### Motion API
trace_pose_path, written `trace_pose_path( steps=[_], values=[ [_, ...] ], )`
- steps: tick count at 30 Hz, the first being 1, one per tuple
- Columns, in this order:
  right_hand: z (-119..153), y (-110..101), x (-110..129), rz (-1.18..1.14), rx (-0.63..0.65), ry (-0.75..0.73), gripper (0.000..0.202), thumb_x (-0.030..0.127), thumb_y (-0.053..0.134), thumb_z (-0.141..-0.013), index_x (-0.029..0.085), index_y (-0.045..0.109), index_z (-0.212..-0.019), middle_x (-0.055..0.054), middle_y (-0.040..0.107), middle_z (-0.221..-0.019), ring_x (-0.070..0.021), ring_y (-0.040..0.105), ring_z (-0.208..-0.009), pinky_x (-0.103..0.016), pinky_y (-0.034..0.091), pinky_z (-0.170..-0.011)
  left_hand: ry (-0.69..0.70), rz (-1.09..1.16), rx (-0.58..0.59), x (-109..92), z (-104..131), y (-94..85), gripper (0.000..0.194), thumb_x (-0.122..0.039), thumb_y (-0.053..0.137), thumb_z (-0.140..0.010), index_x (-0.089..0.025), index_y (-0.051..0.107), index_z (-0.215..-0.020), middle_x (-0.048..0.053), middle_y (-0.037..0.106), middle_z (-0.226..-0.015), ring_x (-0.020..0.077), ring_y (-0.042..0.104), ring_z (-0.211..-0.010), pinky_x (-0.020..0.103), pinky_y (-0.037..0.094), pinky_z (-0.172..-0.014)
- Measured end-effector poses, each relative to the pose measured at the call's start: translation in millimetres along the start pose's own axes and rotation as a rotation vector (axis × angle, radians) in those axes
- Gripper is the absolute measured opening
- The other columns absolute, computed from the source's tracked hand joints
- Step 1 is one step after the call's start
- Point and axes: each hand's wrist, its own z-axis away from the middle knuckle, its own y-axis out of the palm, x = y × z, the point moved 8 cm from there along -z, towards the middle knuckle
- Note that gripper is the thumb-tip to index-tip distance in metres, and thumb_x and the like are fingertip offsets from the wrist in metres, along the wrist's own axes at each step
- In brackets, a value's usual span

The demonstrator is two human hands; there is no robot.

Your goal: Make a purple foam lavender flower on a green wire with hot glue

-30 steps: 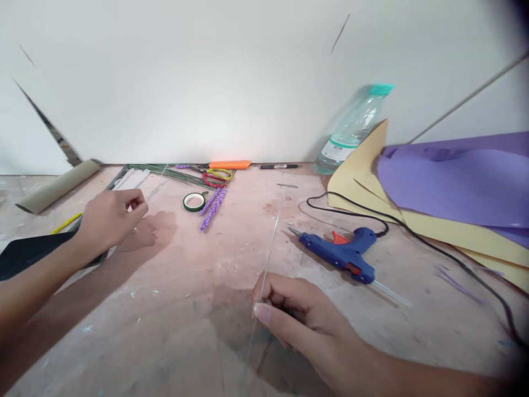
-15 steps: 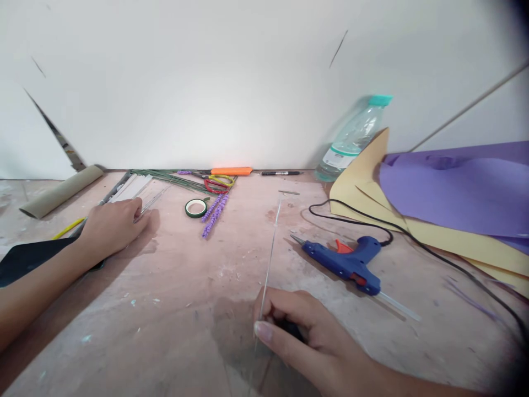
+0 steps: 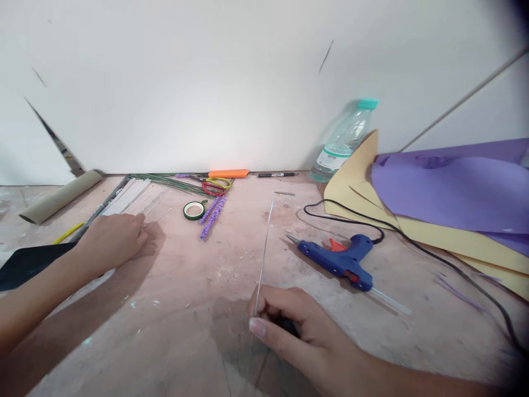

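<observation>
My right hand (image 3: 297, 331) is closed in a pinch on a thin, straight, pale wire (image 3: 266, 242), which points up and away from me. Something dark shows inside the curled palm; I cannot make out what it is. At the left, my left hand (image 3: 113, 240) is closed beside a bundle of white strips (image 3: 128, 194) and thin wires (image 3: 154, 203). One thin wire sticks out from its fingertips, which are partly hidden. Beyond the hands lie purple fuzzy stems (image 3: 214, 218) and a roll of green tape (image 3: 194, 210).
A blue glue gun (image 3: 336, 259) with a black cord (image 3: 438, 256) lies right of my right hand. Behind are a bottle (image 3: 345, 140), purple paper (image 3: 446, 190), a pen (image 3: 276, 175), scissors (image 3: 217, 186) and an orange-handled tool (image 3: 228, 173). A cardboard tube (image 3: 61, 196) lies far left.
My left hand has drawn back slightly toward me from the bundle, with a thin wire at its fingertips. The right hand keeps its pinch; the view has shifted slightly.
</observation>
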Motion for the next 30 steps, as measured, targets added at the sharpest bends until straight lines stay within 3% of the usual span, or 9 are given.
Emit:
trace_pose_path(
  steps=[4,9,15,18,22,26,30],
  values=[
    [-1.0,-2.1,1.7,0.003,-0.02,-0.001,0.03,0.04,0.054,-0.096,0.02,0.049,-0.073,0.003,0.042,-0.065,-0.0127,0.04,-0.064,-0.026,0.032,-0.06,-0.008,0.001,-0.025,1.5,-2.6,-3.9,0.035,-0.028,0.031,-0.098,-0.018,0.065,-0.095,0.02,0.079,-0.091,0.0417,0.075,-0.085,0.041,0.045,-0.062],
    [-1.5,-1.9,0.7,-0.029,-0.017,0.002,0.031,0.042,0.057,-0.096,0.02,0.051,-0.074,0.004,0.042,-0.065,-0.0121,0.039,-0.063,-0.026,0.031,-0.059,0.023,0.018,-0.054,-6.3,-3.7,-5.4,0.036,-0.035,0.031,-0.101,-0.018,0.063,-0.103,0.017,0.079,-0.096,0.0372,0.076,-0.084,0.04,0.048,-0.067],
    [0.2,-3.0,6.8,-0.037,-0.045,-0.064,0.03,0.039,0.055,-0.097,0.02,0.05,-0.075,0.005,0.042,-0.064,-0.0114,0.039,-0.061,-0.025,0.031,-0.057,-0.071,0.023,-0.153,3.2,-7.8,-8.5,0.046,-0.031,0.023,-0.102,-0.01,0.056,-0.126,0.025,0.075,-0.112,0.0426,0.075,-0.088,0.044,0.049,-0.067],
    [5.6,-12.0,14.0,0.017,-0.168,-0.174,0.029,0.035,0.051,-0.1,0.02,0.048,-0.075,0.004,0.042,-0.065,-0.0114,0.04,-0.06,-0.025,0.033,-0.057,-0.068,0.063,-0.205,0.3,-5.8,-14.9,0.043,-0.034,0.025,-0.103,-0.015,0.058,-0.123,0.02,0.075,-0.117,0.0394,0.074,-0.094,0.042,0.048,-0.069],
    [18.5,-21.8,27.7,0.129,-0.349,-0.409,0.022,0.026,0.047,-0.099,0.023,0.042,-0.078,0.004,0.043,-0.066,-0.0118,0.04,-0.057,-0.026,0.034,-0.054,0.008,0.145,-0.265,-22.8,3.3,-19.5,0.04,-0.041,0.031,-0.104,-0.018,0.057,-0.123,0.014,0.072,-0.125,0.0322,0.074,-0.095,0.038,0.048,-0.067],
    [27.2,-12.6,38.9,0.287,-0.346,-0.599,0.015,0.015,0.047,-0.092,0.024,0.04,-0.083,0.004,0.046,-0.067,-0.0108,0.042,-0.055,-0.025,0.032,-0.052,0.139,0.235,-0.305,-50.3,9.5,-17.0,0.041,-0.038,0.033,-0.102,-0.019,0.053,-0.132,0.012,0.054,-0.152,0.0277,0.073,-0.101,0.035,0.05,-0.067],
    [32.3,1.9,46.7,0.467,-0.294,-0.713,0.015,0.011,0.049,-0.085,0.024,0.042,-0.085,0.005,0.049,-0.066,-0.0111,0.044,-0.056,-0.026,0.031,-0.054,0.231,0.301,-0.316,-61.1,9.1,-13.9,0.042,-0.033,0.036,-0.1,-0.02,0.05,-0.138,0.009,0.05,-0.158,0.0255,0.073,-0.104,0.034,0.053,-0.075]
  ],
)
